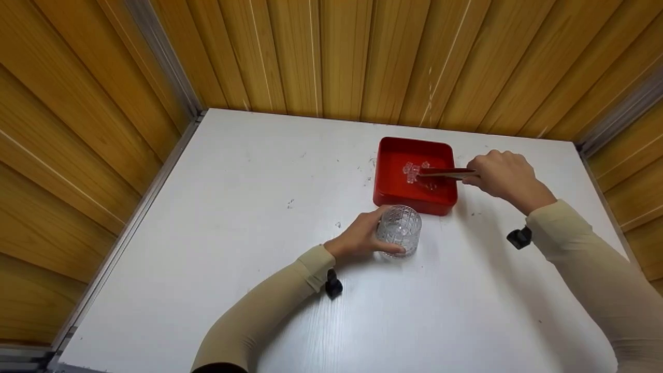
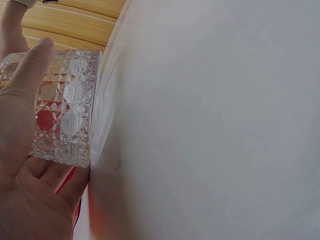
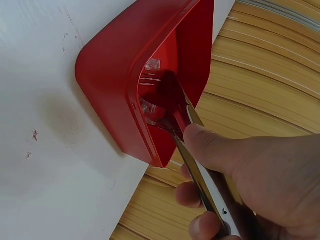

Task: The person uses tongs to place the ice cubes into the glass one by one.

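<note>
My left hand (image 1: 360,237) grips a clear cut-glass tumbler (image 1: 400,225) standing on the white table, its thumb and fingers around the sides. Just beyond the glass stands a square red box (image 1: 409,203) with an open top. Several clear ice-like cubes (image 1: 411,176) lie on its floor. From the right, my right hand (image 1: 502,173) holds metal tongs (image 1: 446,173), whose ends reach down into the box among the cubes. In the right wrist view the tongs (image 3: 202,177) have a fork-shaped end; whether a cube is between the tips I cannot tell.
The white table (image 1: 233,223) is backed by a wood-grain panel wall (image 1: 342,62), with similar panels at left and right. Small specks and drops (image 1: 290,203) dot the tabletop left of the box. Metal frame rails (image 1: 166,52) run along the corners.
</note>
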A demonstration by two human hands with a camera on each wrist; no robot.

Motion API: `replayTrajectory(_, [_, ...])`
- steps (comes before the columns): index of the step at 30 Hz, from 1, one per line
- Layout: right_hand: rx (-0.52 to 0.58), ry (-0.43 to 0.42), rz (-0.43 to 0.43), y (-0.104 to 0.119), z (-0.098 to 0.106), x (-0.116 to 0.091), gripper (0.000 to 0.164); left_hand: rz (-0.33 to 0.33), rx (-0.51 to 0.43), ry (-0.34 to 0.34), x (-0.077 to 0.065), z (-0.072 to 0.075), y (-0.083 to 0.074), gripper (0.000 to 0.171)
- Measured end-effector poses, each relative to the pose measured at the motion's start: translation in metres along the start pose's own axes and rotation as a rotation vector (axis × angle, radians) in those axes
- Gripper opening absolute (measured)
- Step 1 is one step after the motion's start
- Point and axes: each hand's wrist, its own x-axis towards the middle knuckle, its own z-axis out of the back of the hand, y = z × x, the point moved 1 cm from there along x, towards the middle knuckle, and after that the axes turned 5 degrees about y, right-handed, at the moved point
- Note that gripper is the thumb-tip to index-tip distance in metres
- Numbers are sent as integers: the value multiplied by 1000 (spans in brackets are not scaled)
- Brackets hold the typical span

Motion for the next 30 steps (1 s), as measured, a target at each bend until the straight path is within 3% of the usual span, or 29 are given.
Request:
replayTrajectory(19, [27, 49, -42, 0, -7, 2, 20, 15, -16, 4, 0, 0, -1, 87])
replayTrajectory(30, [0, -11, -18, -2, -9, 0, 13, 26, -40, 3, 1, -1, 0, 84])
